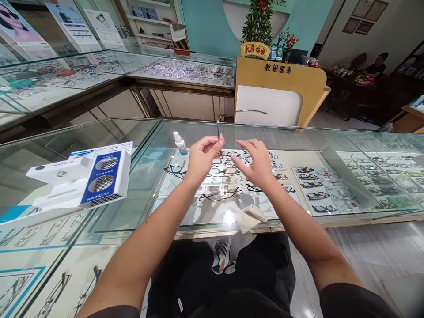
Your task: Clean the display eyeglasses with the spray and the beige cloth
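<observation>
1. Eyeglasses [218, 128]: near frame centre, pinched in left hand [205, 154]; already off the counter [141, 192], not yet set down.
2. Right hand [255, 162]: fingers spread, apparently grasping nothing.
3. Cloth [250, 219], lower centre: unheld.

An optician's shop, gold cash desk at the back and eyewear under glass all round.
From here I can see the gold cash desk [281, 73], white-panelled in front, with a leafy plant [258, 24], a red-and-gold sign [255, 50] and small blue and green cards [276, 53] along its top. Behind it rises a teal wall [207, 31]. A tabletop mirror [179, 39] stands on the far display case [188, 70]; posters [74, 27] lean over to the left. An opened blue-and-white box [105, 176] lies nearer. Off to the right, someone sits in a dim corner, a person in dark clothes [376, 67], well below framed documents [371, 9].
</observation>
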A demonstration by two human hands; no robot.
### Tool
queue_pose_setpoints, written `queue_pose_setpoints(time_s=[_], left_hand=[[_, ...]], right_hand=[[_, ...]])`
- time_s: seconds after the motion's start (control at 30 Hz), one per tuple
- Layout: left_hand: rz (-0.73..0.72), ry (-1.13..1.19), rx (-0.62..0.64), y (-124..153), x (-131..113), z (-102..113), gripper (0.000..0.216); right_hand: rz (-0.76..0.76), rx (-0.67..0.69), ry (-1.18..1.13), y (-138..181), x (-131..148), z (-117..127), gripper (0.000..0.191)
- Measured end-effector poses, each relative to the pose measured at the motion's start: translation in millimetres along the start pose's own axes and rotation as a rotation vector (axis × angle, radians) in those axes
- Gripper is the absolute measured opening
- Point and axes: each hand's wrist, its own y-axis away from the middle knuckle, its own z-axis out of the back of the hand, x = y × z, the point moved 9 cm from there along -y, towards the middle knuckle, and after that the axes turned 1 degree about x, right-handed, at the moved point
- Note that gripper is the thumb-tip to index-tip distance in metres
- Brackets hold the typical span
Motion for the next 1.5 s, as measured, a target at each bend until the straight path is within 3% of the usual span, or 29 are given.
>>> queue_pose_setpoints(time_s=[0.17,0.47,0.53,0.63,0.7,0.8,0.87,0.93,1.07,1.23,1.3,1.37,1.43,1.5], left_hand=[[0.025,0.030,0.133,11.1,-0.2,-25.0,0.046],[0.150,0.176,0.183,12.5,15.9,-29.0,0.039],[0.101,0.105,0.220,13.7,12.2,-31.9,0.040],[-0.086,-0.135,0.240,13.9,-5.9,-32.1,0.037],[-0.238,-0.349,0.141,10.5,-22.6,-20.0,0.031],[-0.371,-0.672,-0.232,1.4,-43.8,26.2,0.032],[-0.304,-0.828,-0.481,-6.4,-44.4,65.7,0.051],[-0.122,-0.914,-0.545,-20.3,-29.0,97.5,0.069],[0.240,-1.013,-0.356,-43.8,16.4,126.5,0.068],[0.380,-1.079,-0.242,-48.6,39.6,134.7,0.037],[0.330,-1.061,-0.246,-49.9,36.8,134.3,0.026],[0.166,-0.938,-0.258,-51.6,23.7,125.7,0.022],[-0.024,-0.681,-0.202,-50.0,6.5,105.5,0.026],[-0.130,-0.357,-0.065,-43.2,-8.9,75.2,0.035]], right_hand=[[0.058,0.041,-0.249,3.4,3.9,-15.9,0.035],[-0.021,-0.025,-0.412,6.5,-5.7,-20.0,0.023],[-0.054,-0.046,-0.407,5.8,-9.0,-18.1,0.020],[-0.091,-0.072,-0.369,4.6,-14.3,-13.0,0.018],[-0.105,-0.073,-0.342,3.9,-16.7,-9.4,0.017],[-0.125,-0.078,-0.322,3.4,-20.1,-3.5,0.017],[-0.141,-0.089,-0.317,3.2,-22.8,0.0,0.020],[-0.148,-0.098,-0.326,2.5,-25.5,2.6,0.023],[-0.124,-0.126,-0.376,-0.8,-28.9,9.7,0.025],[-0.135,-0.180,-0.435,-4.7,-33.4,23.9,0.028],[-0.145,-0.197,-0.454,-5.9,-34.5,29.0,0.029],[-0.151,-0.209,-0.488,-7.1,-35.4,32.7,0.033],[-0.157,-0.210,-0.550,-8.0,-36.2,34.1,0.036],[-0.165,-0.197,-0.622,-8.3,-35.9,33.2,0.036]])
